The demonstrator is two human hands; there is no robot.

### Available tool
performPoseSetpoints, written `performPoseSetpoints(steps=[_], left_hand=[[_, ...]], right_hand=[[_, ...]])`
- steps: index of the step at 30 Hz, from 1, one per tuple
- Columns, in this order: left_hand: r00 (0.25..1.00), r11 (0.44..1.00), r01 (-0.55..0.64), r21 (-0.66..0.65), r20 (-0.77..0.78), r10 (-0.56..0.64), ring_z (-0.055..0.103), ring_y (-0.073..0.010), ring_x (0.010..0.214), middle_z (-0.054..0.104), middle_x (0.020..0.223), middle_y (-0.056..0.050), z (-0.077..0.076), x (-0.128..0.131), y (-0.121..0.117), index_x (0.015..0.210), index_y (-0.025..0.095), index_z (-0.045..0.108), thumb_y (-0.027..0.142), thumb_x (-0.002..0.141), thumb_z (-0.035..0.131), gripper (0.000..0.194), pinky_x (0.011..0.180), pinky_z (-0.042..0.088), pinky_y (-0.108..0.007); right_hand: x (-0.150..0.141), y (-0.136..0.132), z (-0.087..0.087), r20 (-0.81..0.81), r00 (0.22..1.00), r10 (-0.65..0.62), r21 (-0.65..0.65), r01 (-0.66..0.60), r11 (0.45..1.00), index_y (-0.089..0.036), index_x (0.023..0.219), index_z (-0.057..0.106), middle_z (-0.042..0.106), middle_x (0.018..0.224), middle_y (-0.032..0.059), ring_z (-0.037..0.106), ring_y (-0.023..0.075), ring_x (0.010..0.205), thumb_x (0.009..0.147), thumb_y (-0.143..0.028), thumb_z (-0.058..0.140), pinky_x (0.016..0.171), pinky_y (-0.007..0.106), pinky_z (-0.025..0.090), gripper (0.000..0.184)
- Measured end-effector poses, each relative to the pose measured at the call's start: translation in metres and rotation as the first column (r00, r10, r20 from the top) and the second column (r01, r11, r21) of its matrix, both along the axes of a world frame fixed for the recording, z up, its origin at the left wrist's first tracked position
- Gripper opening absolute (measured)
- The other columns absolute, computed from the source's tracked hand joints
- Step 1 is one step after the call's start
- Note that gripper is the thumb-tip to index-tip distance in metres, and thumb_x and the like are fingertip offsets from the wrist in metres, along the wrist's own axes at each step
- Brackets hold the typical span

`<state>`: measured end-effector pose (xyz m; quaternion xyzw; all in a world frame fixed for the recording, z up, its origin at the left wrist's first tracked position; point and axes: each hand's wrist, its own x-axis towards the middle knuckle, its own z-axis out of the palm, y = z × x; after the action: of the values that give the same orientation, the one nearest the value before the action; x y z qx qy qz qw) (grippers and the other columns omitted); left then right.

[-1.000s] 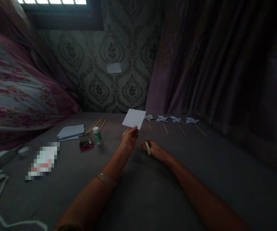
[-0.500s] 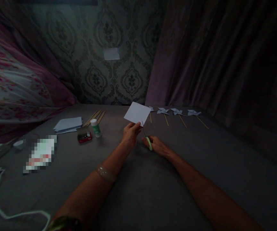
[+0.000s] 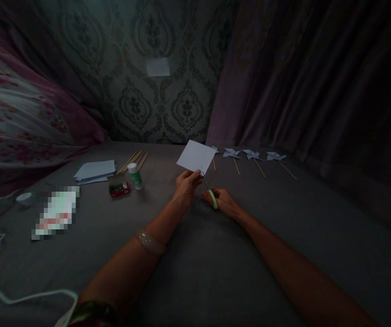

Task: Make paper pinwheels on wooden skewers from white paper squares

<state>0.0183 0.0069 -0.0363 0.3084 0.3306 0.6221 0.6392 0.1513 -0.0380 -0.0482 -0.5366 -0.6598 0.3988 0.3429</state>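
Observation:
My left hand pinches the near corner of a square sheet of white paper, held up above the table. My right hand grips scissors with pale green handles. The scissor blades point up and away, and their tips are at the paper's near corner beside my left fingers. Whether the blades are parted is too small to tell. Behind and to the right of the paper lie several white paper pinwheels on wooden sticks.
On the left are a stack of white paper, loose wooden sticks, a white-and-green bottle and a small red box of small items. A blurred-out packet and a white cable lie nearer. Curtains hang at both sides.
The camera view has tilted slightly downward in the scene's upper part. Both hands keep their hold, and the scissor tips now show slightly farther onto the paper's near corner.

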Motion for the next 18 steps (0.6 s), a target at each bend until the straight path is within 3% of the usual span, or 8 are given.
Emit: performPoseSetpoints(steps=[18], left_hand=[[1.000,0.999,0.000,0.038,-0.009,0.000,0.058,-0.0109,0.063,0.065,0.069,-0.003,-0.0035,-0.0005,0.0025,0.064,0.014,0.064,0.020,0.055,0.082,0.020,0.060,0.043,-0.024]], right_hand=[[0.0017,0.0009,-0.0019,-0.010,0.999,-0.042,-0.036,0.042,0.998,-0.017,0.055,0.054,0.051,0.056,-0.0008,0.043,0.0106,0.054,0.063,-0.068,0.060,0.053,0.026,0.032,0.052]])
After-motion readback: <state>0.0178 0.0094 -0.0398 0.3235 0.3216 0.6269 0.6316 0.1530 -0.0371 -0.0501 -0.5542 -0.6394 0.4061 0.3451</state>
